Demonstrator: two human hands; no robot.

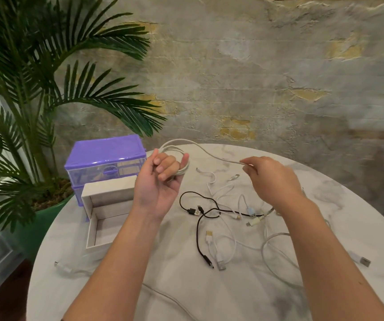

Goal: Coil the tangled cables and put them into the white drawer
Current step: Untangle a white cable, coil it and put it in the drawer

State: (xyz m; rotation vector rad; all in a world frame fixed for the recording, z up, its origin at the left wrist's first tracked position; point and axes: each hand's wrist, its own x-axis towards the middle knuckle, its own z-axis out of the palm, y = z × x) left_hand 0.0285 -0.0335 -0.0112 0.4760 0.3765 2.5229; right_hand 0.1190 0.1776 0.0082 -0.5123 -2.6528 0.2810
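The left hand [160,179] is raised above the bench [186,286] with its palm turned toward the camera, and its fingers [166,173] are curled through a white cable [211,153] that is wound in several loops around them, so the coil sits at the fingertips near the bench's far edge. From the coil a single strand of that cable runs rightward in a shallow arc to the right hand [270,179], which hangs palm down over the bench and pinches the strand between thumb and forefinger, the other fingers loosely bent. Below and between the hands, a tangle of cables lies on the marbled top: a black cable [200,230] with a looped upper part and plugs at its ends, crossing several thinner white cables [226,249], one of which makes a wide loop toward the right edge. Another pale cable end [62,267] lies near the left front rim. The white drawer [107,218] stands open on the left side of the bench, just beside the left forearm, its inside showing nothing in it. Behind it, touching or nearly so, is a purple drawer unit [105,158] with a clear front. A palm plant [47,89] in a green pot rises left of the bench
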